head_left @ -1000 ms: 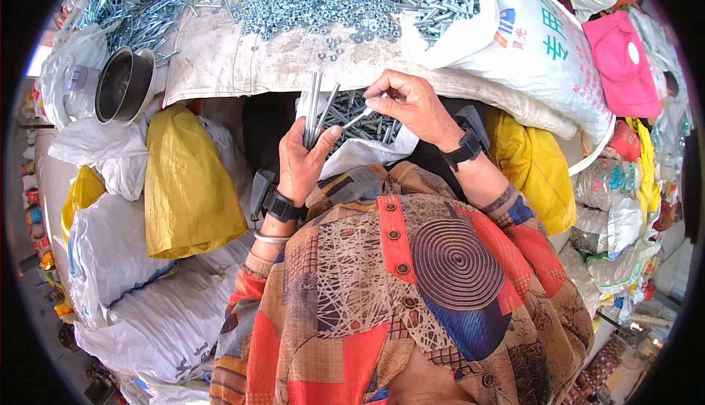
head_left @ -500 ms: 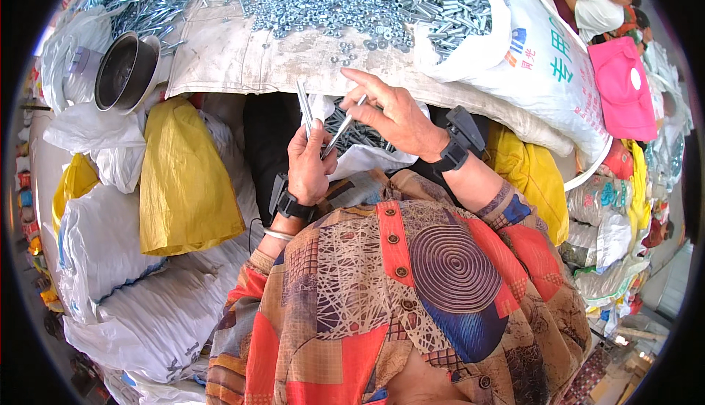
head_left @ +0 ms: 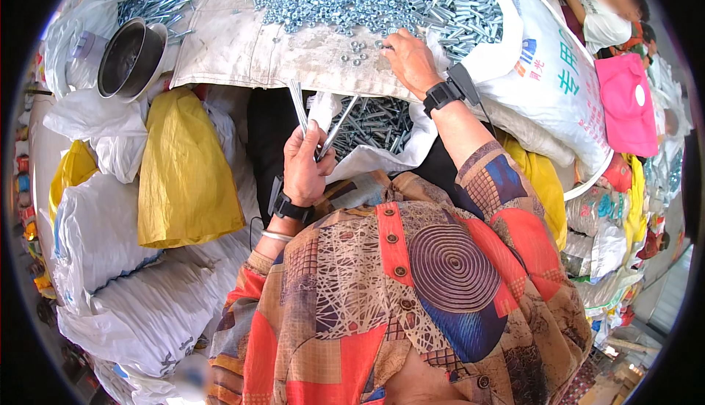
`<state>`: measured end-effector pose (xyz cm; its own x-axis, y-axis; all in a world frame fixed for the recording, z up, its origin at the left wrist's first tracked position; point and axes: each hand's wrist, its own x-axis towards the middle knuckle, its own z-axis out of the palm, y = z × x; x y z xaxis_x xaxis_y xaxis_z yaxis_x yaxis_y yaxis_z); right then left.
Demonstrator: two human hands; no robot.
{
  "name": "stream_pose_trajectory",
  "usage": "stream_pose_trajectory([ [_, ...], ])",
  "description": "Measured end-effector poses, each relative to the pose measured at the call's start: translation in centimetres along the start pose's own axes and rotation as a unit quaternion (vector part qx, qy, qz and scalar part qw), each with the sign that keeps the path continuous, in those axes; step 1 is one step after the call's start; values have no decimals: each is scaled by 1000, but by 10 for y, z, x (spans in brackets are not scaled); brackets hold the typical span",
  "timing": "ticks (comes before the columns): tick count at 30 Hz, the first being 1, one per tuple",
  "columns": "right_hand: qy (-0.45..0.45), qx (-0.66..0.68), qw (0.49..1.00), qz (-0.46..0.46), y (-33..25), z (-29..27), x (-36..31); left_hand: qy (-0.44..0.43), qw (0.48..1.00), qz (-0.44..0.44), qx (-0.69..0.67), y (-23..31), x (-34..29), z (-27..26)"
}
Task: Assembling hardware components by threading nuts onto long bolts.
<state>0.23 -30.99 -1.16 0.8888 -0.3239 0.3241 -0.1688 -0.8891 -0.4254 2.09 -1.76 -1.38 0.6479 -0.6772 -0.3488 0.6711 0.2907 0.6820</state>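
While the wearer leans in over the work, their patterned shirt fills the span around 6 o'clock, clock read from mid-view. Pale cloth spreads across 12 o'clock, bearing heaped metal hardware: long bolts between 10 and 11, a broad bed of nuts at 12, short tubes at 1, these last spilling from the mouth of a printed white sack at 2. Pale woven sacks slump at 8 o'clock; a yellow bag hangs at 9. Just off centre toward 12, below the cloth's near edge, an opened white bag holds many dark-looking metal pieces. Black bowl at 10, tilted. Right hand reaches to 1 o'clock, palm down, fingers bent, tips at the near fringe of the nuts; cannot tell whether anything is pinched there. Left hand, near centre toward 10, is curled firmly, thumb across, around slim silver rods. These stand up out of the fist beside the opened bag, some slanting toward 11, another toward 1. Smallest: a few stray washers on the cloth, just left of the right fingertips.
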Motion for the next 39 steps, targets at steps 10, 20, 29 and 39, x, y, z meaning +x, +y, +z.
stream_pose_trajectory([
  [10,0,-3,1000,-5,-3,-3,1,2,1000,-5,-18,0,0,-5],
  [20,1,47,997,-55,1,2,1,22,1000,-7,-19,2,-6,-2],
  [29,-111,121,986,-6,-4,-2,-15,18,1000,-14,-3,5,-7,0],
  [39,-1,-99,971,-216,-11,-7,-20,16,999,-28,-7,1,-7,-1],
])
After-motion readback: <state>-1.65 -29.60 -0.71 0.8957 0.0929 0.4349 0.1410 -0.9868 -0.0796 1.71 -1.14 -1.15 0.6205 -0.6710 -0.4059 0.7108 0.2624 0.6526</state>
